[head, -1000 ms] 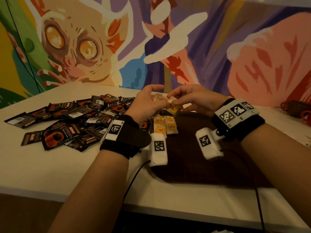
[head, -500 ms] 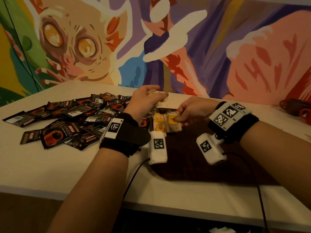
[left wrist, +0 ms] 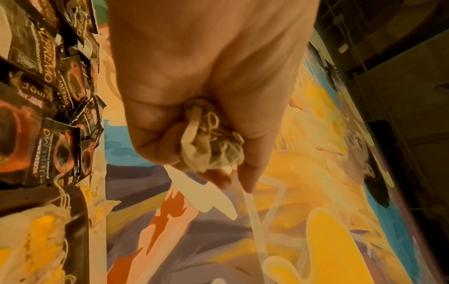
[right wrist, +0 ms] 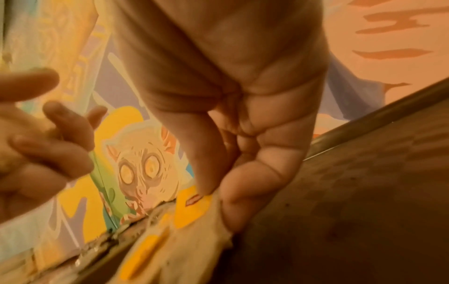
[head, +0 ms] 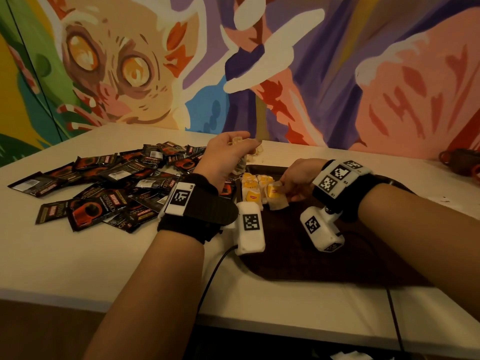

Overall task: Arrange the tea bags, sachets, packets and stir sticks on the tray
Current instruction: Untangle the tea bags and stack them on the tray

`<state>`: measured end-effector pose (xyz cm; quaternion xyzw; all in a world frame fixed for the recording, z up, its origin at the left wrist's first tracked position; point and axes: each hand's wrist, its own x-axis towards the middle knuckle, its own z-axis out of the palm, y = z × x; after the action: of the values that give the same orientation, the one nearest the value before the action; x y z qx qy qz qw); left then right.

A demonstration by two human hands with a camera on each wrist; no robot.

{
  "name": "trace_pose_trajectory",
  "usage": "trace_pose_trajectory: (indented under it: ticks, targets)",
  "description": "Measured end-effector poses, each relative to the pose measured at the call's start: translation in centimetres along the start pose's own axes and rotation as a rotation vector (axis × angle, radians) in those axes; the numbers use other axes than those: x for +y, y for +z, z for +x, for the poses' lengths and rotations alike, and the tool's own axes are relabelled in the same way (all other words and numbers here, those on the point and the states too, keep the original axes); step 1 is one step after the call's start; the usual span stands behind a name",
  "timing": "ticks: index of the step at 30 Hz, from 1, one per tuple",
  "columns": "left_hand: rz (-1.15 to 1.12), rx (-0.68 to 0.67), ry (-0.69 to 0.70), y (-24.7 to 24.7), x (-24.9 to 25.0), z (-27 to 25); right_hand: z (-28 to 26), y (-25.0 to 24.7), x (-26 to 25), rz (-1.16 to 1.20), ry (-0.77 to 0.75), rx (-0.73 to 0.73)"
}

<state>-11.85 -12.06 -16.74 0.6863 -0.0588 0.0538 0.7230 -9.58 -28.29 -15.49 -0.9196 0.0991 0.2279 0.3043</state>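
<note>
A dark brown tray [head: 298,245] lies on the white table. Several yellow-tagged tea bags [head: 251,189] sit in a row at its far left corner. My right hand [head: 296,181] pinches one tea bag [head: 275,194] by its edge, low over the tray beside the row; the right wrist view shows thumb and fingers on that tea bag [right wrist: 192,211]. My left hand [head: 228,157] is raised beyond the tray's far left corner, gripping a bunch of tea bags [left wrist: 211,142] in its curled fingers. A pile of black coffee sachets [head: 104,185] covers the table to the left.
A painted mural wall stands close behind the table. A dark mug-like object [head: 459,158] sits at the far right. A few loose tea bags [head: 255,152] lie on the table behind the tray. Black cables run from both wrist cameras off the table's front edge.
My right hand took one tea bag from beside the left hand and brought it down to the tray next to the row. The left hand stayed raised with its bunch.
</note>
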Motion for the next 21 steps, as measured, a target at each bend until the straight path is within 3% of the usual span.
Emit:
trace_pose_trajectory:
  ticks: [4, 9, 21]
  targets:
    - [-0.004, -0.004, 0.002, 0.0, 0.1, -0.1, -0.7, -0.5, 0.0, 0.070, -0.016, -0.158]
    - [-0.015, -0.006, 0.006, 0.0, 0.2, -0.1, -0.7, -0.4, 0.3, 0.154, -0.040, -0.206]
    - [-0.045, -0.020, -0.015, 0.1, 0.1, -0.2, 1.2, 1.3, -0.3, 0.117, 0.081, -0.028]
